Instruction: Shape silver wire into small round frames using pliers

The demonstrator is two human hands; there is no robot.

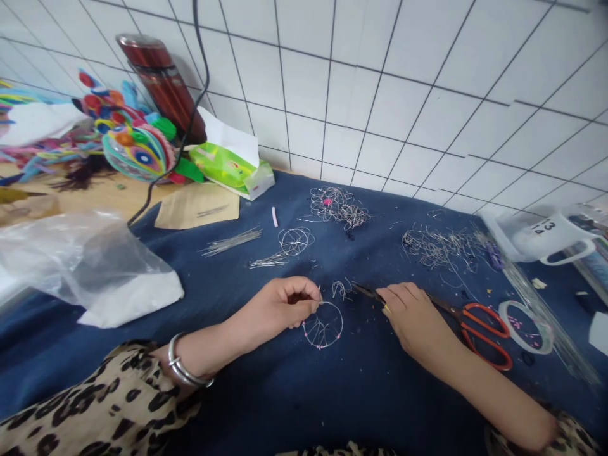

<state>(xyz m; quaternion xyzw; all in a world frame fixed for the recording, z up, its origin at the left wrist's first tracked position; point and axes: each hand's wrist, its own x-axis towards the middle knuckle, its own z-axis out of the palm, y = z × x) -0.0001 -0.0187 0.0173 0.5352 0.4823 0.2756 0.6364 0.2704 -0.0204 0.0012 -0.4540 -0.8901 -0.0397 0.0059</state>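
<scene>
Left grip (286,306) is pinching the ring (323,327)
Right grip (409,316) is holding pliers (369,292), pointing left, to the ring's right.

The wire ring (323,327) looks like smooth metal, the tablecloth (375,386) matt fabric, the flask (164,82) glossy metal.
</scene>
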